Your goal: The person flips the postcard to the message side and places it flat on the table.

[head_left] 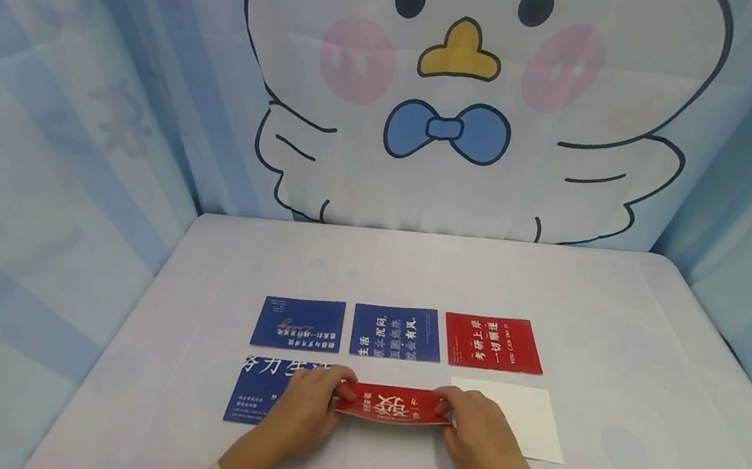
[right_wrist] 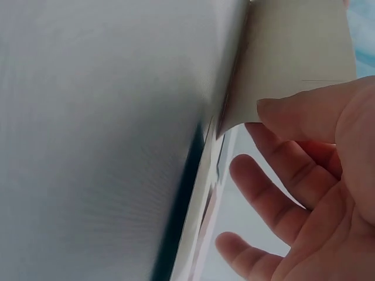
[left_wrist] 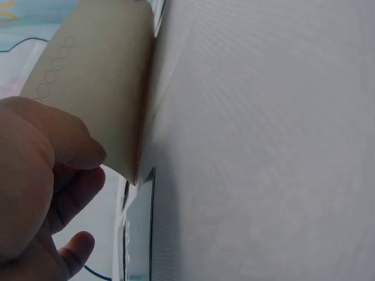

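Six cards are seen on or over the desk (head_left: 640, 357), approx. two rows of three. In the near row, the mid. place is taken by the red card (head_left: 394, 404), held over the desk, tilted & slightly bowed, betw. the near blue card (head_left: 261, 390) on the L side and the white card (head_left: 530, 422) on the R, both partly covered by the hands. Its short ends are pinched, one by the L hand (head_left: 310, 401), one by the R hand (head_left: 475, 428); in both wrist views the thumb is pressed on the pale back, w/ the rest of the fingers loosely bent & spread. Whether its lower edge is touched by the cloth can't be told. The far row is made up of two blue cards (head_left: 298, 324) (head_left: 396, 333) and a second red card (head_left: 493, 343), all laid flat. Step in hand, prob.: red card being handled at its slot, set down or taken up, unclear which. If placing, an even lowering & release of both ends tog. is called for, w/o the neighbours being nudged.
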Motion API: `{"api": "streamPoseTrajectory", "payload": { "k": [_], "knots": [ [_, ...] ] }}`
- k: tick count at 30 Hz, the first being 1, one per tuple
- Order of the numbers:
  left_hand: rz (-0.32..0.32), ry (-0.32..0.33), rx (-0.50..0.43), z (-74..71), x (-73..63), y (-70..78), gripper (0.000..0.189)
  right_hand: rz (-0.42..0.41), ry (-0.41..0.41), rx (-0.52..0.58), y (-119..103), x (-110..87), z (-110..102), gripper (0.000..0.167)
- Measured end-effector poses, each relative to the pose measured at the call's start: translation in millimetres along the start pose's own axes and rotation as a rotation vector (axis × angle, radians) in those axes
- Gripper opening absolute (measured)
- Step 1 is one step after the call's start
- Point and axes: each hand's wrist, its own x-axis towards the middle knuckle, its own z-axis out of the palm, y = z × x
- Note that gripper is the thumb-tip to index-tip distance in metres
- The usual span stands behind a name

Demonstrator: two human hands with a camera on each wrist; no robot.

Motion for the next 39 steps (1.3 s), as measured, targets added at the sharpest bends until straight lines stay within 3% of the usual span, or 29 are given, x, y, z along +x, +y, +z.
{"api": "streamPoseTrajectory", "payload": {
  "k": [4,10,15,20,26,33,39],
  "knots": [
    [0.003,0.062,-0.041,1.6,-0.9,-0.3,0.047,0.029,0.004,0.034,-1.4,1.9,-2.1,0.038],
    [0.028,0.209,-0.112,2.4,-1.4,-0.4,0.041,0.087,0.053,0.138,-2.2,2.0,-8.3,0.035],
    [0.011,0.257,-0.2,-0.2,-2.0,1.7,0.042,0.126,0.124,0.271,-2.8,0.2,-10.7,0.039],
    [0.033,0.36,-0.313,-0.9,-1.4,3.8,0.039,0.055,0.229,0.343,-1.5,-0.1,-7.9,0.04],
    [0.051,0.468,-0.375,1.7,-0.7,5.4,0.033,-0.029,0.351,0.409,-2.8,-2.3,-5.6,0.039],
    [0.054,0.491,-0.375,1.9,-0.1,7.7,0.026,-0.015,0.425,0.362,-2.2,-3.9,-3.5,0.025],
    [0.066,0.469,-0.321,1.7,-2.3,6.4,0.029,-0.03,0.431,0.322,-2.2,-4.3,-4.3,0.029]
  ]
}}
